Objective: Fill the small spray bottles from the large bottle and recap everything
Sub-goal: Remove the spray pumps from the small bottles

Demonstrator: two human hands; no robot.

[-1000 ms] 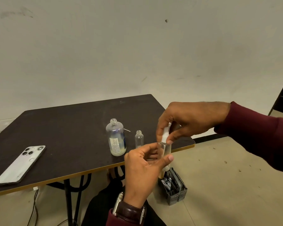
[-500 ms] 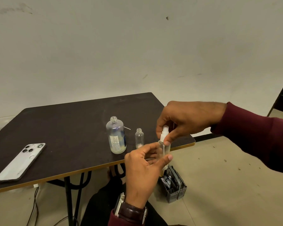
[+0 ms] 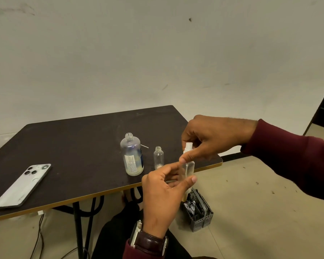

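Observation:
The large clear bottle stands uncapped near the table's front edge, a label on its side and a little liquid at the bottom. Just to its right stands a small clear bottle, also uncapped. My left hand holds a second small spray bottle upright in the air beyond the table's right corner. My right hand pinches the white spray cap that sits on top of that bottle. A thin white dip tube lies behind the large bottle; its head is hidden.
A white phone lies face down at the dark table's front left. A grey plastic basket stands on the floor under my hands. Cables run beneath the table. A plain wall stands behind.
The view has shifted slightly. My right hand's fingers have turned a little on the white spray cap; both hands stay on the small bottle at the same place.

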